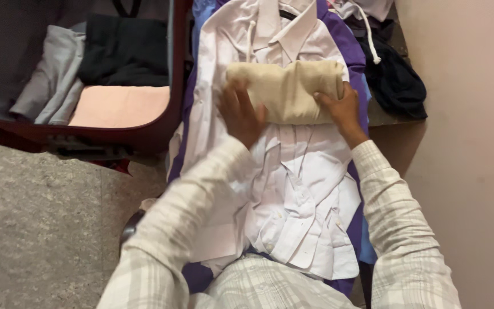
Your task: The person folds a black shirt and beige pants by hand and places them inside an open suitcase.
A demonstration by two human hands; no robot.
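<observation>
Head view is showing your plaid sleeves reaching forward over a white button-up shirt (293,189) that is lying spread flat on a purple garment (347,51). Beyond the cuffs, your left hand (240,111) is pressing flat on the near left end of a rolled beige garment (287,88), fingers spread wide; your right hand (341,109) is cupping its right end, fingers curled against the roll. The roll is lying across the chest of the shirt, just below the collar. It is looking soft, light and prone to unrolling, so holding both ends at once is likely suiting it best. Further left, a maroon suitcase (155,134) is sitting open with folded clothes inside.
</observation>
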